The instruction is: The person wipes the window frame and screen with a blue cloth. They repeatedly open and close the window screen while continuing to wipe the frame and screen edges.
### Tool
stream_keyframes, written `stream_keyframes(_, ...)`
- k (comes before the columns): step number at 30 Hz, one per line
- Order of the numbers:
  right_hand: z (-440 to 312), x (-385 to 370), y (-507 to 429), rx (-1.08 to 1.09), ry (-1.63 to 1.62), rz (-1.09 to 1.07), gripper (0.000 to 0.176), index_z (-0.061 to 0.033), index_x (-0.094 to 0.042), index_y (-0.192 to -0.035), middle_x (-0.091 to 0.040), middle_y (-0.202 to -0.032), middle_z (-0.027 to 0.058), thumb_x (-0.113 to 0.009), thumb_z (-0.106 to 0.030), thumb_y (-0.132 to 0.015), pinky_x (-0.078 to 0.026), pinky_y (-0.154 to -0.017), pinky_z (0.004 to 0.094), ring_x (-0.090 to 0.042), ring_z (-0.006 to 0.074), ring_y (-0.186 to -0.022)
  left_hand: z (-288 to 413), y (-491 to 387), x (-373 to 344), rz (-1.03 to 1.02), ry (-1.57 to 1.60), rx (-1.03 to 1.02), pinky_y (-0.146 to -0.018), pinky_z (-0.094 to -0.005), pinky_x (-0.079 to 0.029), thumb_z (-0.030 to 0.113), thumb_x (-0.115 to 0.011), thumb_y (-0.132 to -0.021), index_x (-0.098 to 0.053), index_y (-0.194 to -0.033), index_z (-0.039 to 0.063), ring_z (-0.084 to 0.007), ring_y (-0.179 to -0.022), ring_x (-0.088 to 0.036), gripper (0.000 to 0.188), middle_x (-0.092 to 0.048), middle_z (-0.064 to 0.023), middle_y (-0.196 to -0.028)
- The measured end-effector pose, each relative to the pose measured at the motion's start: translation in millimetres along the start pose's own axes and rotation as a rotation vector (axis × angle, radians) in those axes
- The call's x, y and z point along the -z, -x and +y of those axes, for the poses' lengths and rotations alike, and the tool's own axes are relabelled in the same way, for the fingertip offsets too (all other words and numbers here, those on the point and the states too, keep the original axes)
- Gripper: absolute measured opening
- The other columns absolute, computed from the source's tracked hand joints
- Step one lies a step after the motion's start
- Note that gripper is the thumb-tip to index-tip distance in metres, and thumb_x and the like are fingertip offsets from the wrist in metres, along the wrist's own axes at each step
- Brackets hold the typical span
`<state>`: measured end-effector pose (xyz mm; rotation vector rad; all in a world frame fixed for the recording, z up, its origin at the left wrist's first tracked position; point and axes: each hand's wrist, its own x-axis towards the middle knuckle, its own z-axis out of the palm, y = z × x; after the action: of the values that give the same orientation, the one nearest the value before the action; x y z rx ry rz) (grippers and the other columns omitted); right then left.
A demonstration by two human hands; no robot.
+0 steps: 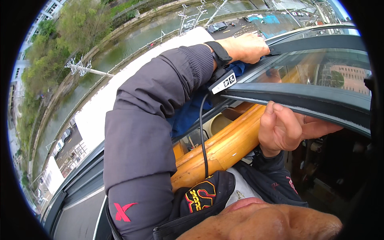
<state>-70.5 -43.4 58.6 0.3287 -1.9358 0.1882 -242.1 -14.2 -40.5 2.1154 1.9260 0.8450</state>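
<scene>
My left hand (247, 48) reaches over the outside of a dark-framed window, closed around a blue cloth (239, 68) at the frame. More blue fabric (187, 115) shows below that forearm. A black strap (220, 54) circles the wrist, beside a white-faced device (223, 84) bearing a printed code. My right hand (283, 127) is on the inner side, its bent fingertips at the lower edge of the window sash (300, 93). Its other fingers extend beneath that edge; whether they grip it is unclear.
A varnished, rounded wooden beam (222, 150) lies between me and the window opening. A black cable (202, 135) runs across it from the wrist device. Outside, far below, are a canal (126, 49), utility poles (90, 70) and parked cars (217, 27).
</scene>
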Motion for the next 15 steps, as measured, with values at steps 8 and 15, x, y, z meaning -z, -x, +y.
stream_keyframes(8,13.7,8.6,4.0,0.03,-0.042,-0.053,0.014,-0.0157,-0.072,-0.088,-0.017,-0.153,0.0295,-0.071,-0.013,-0.074,-0.049,-0.101,0.0639,-0.039,0.0502,-0.133,-3.3,10.1,1.7,-0.085,-0.072,-0.041,-0.088,-0.0442,-0.054,0.014,-0.066,-0.082,-0.072,-0.113,0.008,-0.0353,-0.104,-0.066,0.031,-0.066,-0.014,-0.112)
stream_keyframes(15,12.2,2.4,-3.4,0.066,-0.048,-0.047,0.013,-0.0142,-0.072,-0.089,-0.014,-0.155,0.0304,-0.071,-0.014,-0.076,-0.049,-0.101,0.0643,-0.037,0.0521,-0.135,-8.0,4.9,-10.8,0.082,-0.08,-0.021,-0.086,-0.0431,-0.055,0.009,-0.061,-0.083,-0.074,-0.102,0.005,-0.0347,-0.101,-0.068,0.024,-0.068,-0.0133,-0.107)
